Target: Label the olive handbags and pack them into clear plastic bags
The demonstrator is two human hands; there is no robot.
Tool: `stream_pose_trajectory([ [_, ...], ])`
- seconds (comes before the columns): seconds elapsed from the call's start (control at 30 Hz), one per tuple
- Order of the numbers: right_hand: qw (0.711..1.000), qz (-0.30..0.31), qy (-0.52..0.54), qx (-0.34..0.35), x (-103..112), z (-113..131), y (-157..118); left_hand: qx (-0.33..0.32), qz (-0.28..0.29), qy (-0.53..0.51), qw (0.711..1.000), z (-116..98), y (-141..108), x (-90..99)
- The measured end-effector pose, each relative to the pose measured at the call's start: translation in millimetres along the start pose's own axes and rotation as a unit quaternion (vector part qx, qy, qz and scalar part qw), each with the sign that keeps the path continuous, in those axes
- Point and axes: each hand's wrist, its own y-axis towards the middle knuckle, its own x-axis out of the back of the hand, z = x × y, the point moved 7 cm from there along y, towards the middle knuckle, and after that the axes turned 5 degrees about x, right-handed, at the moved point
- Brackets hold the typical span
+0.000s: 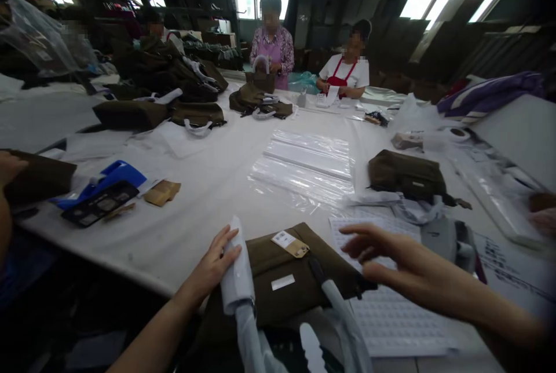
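Note:
In front of me lies an olive-brown bag (pixel 264 263) with a tag (pixel 291 244) and a small pale label (pixel 282 282) on its front. My left hand (pixel 217 257) is closed over a strap wrapped in white paper (pixel 238 280) along the bag's left side. My right hand (pixel 382 248) hovers to the right of the bag, fingers apart and slightly bent, with nothing in them. Below it is a white sheet with rows of small printed marks (pixel 399 315). Another strap in pale wrapping (pixel 341 303) runs down over the bag's near side.
Flat clear plastic bags (pixel 308 161) lie mid-table. Another olive bag (pixel 406 176) stands at right. To the left are a blue item (pixel 117 173), a black card (pixel 99 204) and a brown paper piece (pixel 162 192). Two people work across the table beside a pile of bags (pixel 160 72).

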Motion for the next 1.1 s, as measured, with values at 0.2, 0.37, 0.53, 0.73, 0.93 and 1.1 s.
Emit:
stream_pose_trajectory([
  [0.2, 0.977, 0.109, -0.182, -0.024, -61, -47, 89, 0.132, -0.072, -0.045, 0.988, 26, -17, 8.4],
  [0.37, 0.954, 0.174, -0.086, -0.23, -80, -122, 65, 0.262, 0.031, -0.152, 0.952, 35, -40, -15.8],
  [0.53, 0.987, 0.061, -0.063, -0.134, -56, -112, 75, 0.131, 0.043, -0.131, 0.982, 7, -1, -16.9],
  [0.73, 0.98, -0.13, -0.104, 0.109, -41, -117, 75, -0.123, 0.054, -0.112, 0.985, -3, 50, -32.2],
  [0.93, 0.961, -0.196, -0.153, 0.12, -71, -159, 0, -0.134, 0.1, -0.06, 0.984, 38, 14, -37.1],
  [1.1, 0.955, -0.197, -0.198, 0.099, -80, -153, -17, -0.112, 0.071, -0.016, 0.991, 40, 4, -26.2],
])
